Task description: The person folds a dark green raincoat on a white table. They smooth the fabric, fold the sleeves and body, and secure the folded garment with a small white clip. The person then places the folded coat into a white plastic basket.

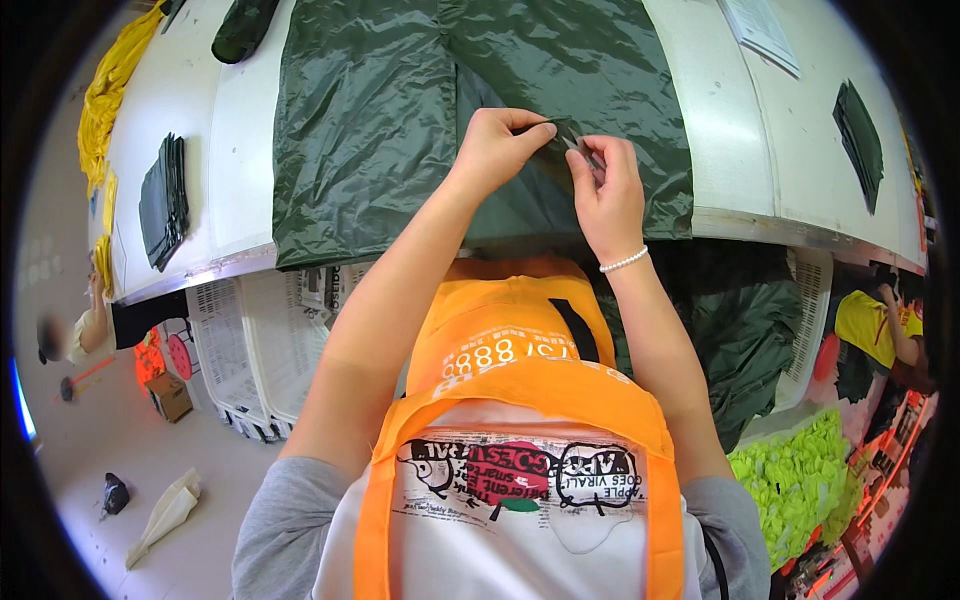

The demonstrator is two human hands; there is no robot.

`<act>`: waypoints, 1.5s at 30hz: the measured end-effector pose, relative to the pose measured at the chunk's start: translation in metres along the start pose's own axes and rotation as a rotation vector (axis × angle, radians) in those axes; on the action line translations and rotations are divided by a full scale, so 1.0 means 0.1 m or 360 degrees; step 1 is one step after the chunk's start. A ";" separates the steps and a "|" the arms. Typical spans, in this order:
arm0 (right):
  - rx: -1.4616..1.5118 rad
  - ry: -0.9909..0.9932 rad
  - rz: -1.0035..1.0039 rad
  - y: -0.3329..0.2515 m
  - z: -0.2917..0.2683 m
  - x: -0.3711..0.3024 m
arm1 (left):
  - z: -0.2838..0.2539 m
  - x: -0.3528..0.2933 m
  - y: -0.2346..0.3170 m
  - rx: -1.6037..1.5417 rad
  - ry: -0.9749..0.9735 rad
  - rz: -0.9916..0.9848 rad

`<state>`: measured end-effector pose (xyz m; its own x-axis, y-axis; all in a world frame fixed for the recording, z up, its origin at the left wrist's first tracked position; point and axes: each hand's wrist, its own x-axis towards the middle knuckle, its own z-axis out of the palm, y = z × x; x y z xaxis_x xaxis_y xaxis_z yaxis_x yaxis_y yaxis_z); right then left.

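Observation:
Dark green, shiny fabric [365, 130] lies spread over the white table and hangs slightly over its near edge. My left hand [497, 150] is closed in a pinch on a raised bit of this fabric, thumb pointing right. Just to its right, my right hand [610, 195] is closed around what looks like small thread snips [570, 142]. Their narrow grey blades point up and left, close to my left thumb, while my fingers hide the rest. Beneath the hands, a fold of the fabric stands open and shows its duller inner side.
Folded dark green stacks lie on the white table [235, 150] at left [165, 205] and right [860, 145]. Paper sheets [762, 35] sit far right. Below are white plastic crates [225, 340], hanging dark fabric [745, 330] and a lime-green pile [795, 485]. Other people work at both sides.

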<state>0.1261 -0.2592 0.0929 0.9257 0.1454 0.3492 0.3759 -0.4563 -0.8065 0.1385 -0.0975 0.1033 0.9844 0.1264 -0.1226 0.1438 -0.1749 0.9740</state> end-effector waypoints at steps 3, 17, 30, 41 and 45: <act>0.0047 0.0036 0.0007 0.00 0.05 0.07 | -0.03 -0.02 0.06 0.0074 -0.0076 0.0024; 0.0390 -0.0066 0.0201 -0.06 0.03 0.19 | -0.07 -0.09 0.10 0.0231 0.0011 0.0167; -0.0069 -0.0187 0.0152 -0.18 -0.33 0.24 | 0.09 -0.09 0.14 0.1028 0.0344 0.1187; -0.0220 -0.0295 0.0170 -0.17 -0.36 0.36 | 0.07 -0.11 0.16 0.1070 0.0343 0.1162; 0.0256 -0.0413 0.0344 -0.05 -0.16 0.32 | -0.07 -0.23 0.10 0.0877 0.0579 0.1137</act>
<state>0.1530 -0.2666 0.1161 0.9565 0.2880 0.0467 0.1534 -0.3601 -0.9202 0.1165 -0.0959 0.1172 0.7799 0.0909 0.6193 -0.3568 -0.7483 0.5592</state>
